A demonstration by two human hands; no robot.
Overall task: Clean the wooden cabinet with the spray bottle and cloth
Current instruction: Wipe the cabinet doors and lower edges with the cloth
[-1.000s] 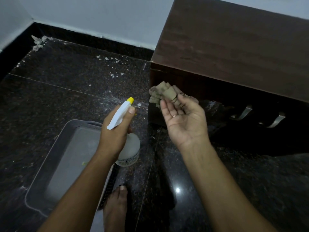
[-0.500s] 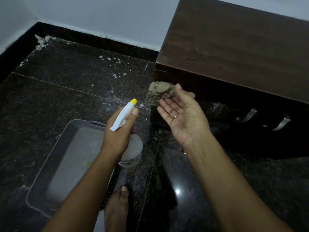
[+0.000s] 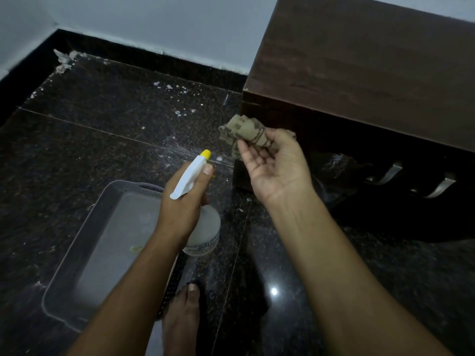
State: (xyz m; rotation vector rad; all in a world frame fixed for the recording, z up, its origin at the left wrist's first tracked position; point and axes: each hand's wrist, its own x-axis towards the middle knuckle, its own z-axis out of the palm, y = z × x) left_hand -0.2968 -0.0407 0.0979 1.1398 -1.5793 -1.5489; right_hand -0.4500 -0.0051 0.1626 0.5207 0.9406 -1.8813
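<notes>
**Bottle and cloth raised at the cabinet's corner**

We grip the spray bottle [image 3: 208, 228] in our left hand [image 3: 183, 205]. The fingers are wrapped round its neck, and one fingertip lies against the white spray head, just below the yellow nozzle [image 3: 205, 153]. The bottle tilts away from us, its nozzle aimed towards the cloth [image 3: 243, 132], and its cloudy body shows under the hand, above the right rim of a grey tray [image 3: 77, 255].

Our right hand [image 3: 279, 169] is turned palm up, fingers and thumb curled round the bunched tan cloth. It holds the cloth just in front of the near left corner of the wooden cabinet [image 3: 372, 73]. We cannot tell whether cloth and wood touch.

The dark brown cabinet stands on the speckled black floor [image 3: 102, 129] with its back to the pale wall [image 3: 154, 19]. Two metal handles [image 3: 386, 173] show on its shadowed front. The tray lies on the floor near our left forearm, and our bare foot [image 3: 181, 317] is planted just beside its right edge. White flecks [image 3: 63, 60] are scattered in the floor's far left corner and along the dark skirting.
</notes>
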